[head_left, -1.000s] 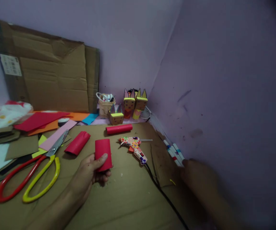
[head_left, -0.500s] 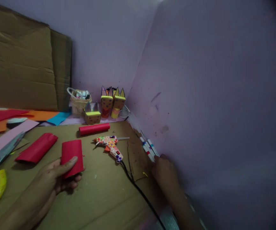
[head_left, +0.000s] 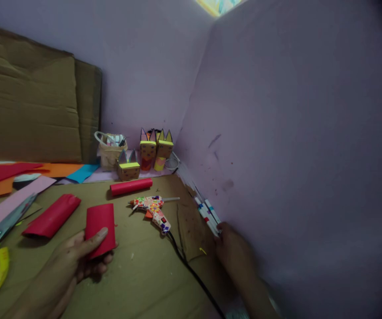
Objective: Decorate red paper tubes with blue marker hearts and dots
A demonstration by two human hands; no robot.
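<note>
The left hand (head_left: 78,259) lies low, thumb pressed forward over curled fingers. The right hand (head_left: 232,248) is stretched forward, blurred, its fingers seemingly bent down.

No writing, number, brand or sign can be read anywhere in this view. The cardboard sheet (head_left: 28,110) leaning on the wall shows only bare brown faces and creases. The glue gun (head_left: 152,208) carries a busy pattern of coloured patches, with no letters to make out. The markers (head_left: 208,213) along the wall show coloured bands; any print on their barrels is too small to tell. The red paper roll (head_left: 100,229) is plain. The paper figures (head_left: 147,150) in the corner have drawn faces, not text.
</note>
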